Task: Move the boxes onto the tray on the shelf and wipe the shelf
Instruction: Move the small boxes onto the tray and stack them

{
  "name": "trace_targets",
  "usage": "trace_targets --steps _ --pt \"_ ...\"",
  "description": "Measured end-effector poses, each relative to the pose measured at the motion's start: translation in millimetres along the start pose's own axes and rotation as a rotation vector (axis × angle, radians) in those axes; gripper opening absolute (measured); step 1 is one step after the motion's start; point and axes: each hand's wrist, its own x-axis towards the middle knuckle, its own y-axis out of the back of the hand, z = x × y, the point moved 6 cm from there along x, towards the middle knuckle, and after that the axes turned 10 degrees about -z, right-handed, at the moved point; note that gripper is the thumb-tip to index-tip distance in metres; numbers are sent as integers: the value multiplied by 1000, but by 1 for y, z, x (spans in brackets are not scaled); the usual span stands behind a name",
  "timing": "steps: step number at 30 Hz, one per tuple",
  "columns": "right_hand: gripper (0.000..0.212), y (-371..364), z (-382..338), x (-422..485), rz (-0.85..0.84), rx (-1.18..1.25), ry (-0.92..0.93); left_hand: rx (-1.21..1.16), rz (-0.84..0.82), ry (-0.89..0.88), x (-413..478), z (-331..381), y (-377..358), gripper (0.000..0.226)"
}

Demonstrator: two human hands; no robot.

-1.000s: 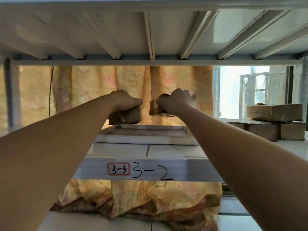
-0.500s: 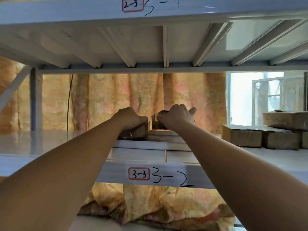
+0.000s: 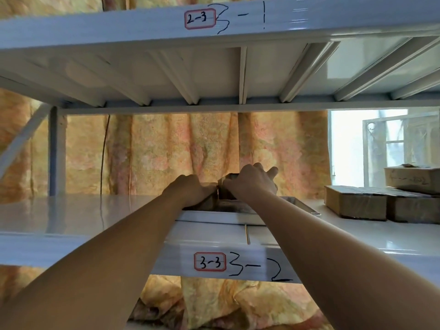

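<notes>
Both my arms reach over the white shelf (image 3: 71, 215) to a shallow metal tray (image 3: 214, 214) at its middle. My left hand (image 3: 190, 189) is closed over a small brown cardboard box (image 3: 204, 202) that rests low inside the tray. My right hand (image 3: 250, 182) grips a second small brown box (image 3: 226, 186) right beside it, the two boxes touching. Most of each box is hidden under my fingers.
More cardboard boxes (image 3: 357, 206) sit stacked at the shelf's right end, one (image 3: 412, 178) on top. A floral curtain (image 3: 178, 151) hangs behind. The upper shelf (image 3: 238, 75) is close overhead. The front rail carries a 3-3 label (image 3: 209, 262). A window (image 3: 371, 144) is at the right.
Both hands lowered the two boxes from above the tray down into it. The camera tilted upward, so the upper shelf's front label came into view.
</notes>
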Motion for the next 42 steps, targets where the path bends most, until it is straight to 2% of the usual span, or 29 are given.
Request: trace_targets --steps 3,6,10,13,18,21,26,32,35,42 --pt "45 -3 -1 5 15 -7 -18 16 -75 -22 0 -2 -4 82" --pt "50 -9 0 11 14 -27 -46 7 -107 -51 -5 -5 -5 80" --pt "51 -20 1 17 -16 -46 -76 -14 2 -67 -9 -10 -1 74" --pt "54 -24 -1 21 -50 -49 -76 66 78 -68 -13 -9 -3 74" --pt "62 -32 -3 35 -133 5 -75 147 66 -86 -14 -8 -5 70" --pt "64 -34 -1 47 -173 82 -27 108 30 -101 -12 -10 -6 71" --pt "50 -38 4 52 -278 174 52 61 17 -147 -10 -11 -7 73" --pt "52 -44 7 55 -370 191 72 -3 -24 -175 -13 -9 -8 61" --pt "62 -42 10 54 -397 196 66 -68 -29 -198 -14 -9 -7 53" --pt "65 -36 15 48 -421 217 70 -71 -1 -202 -9 -10 -4 59"
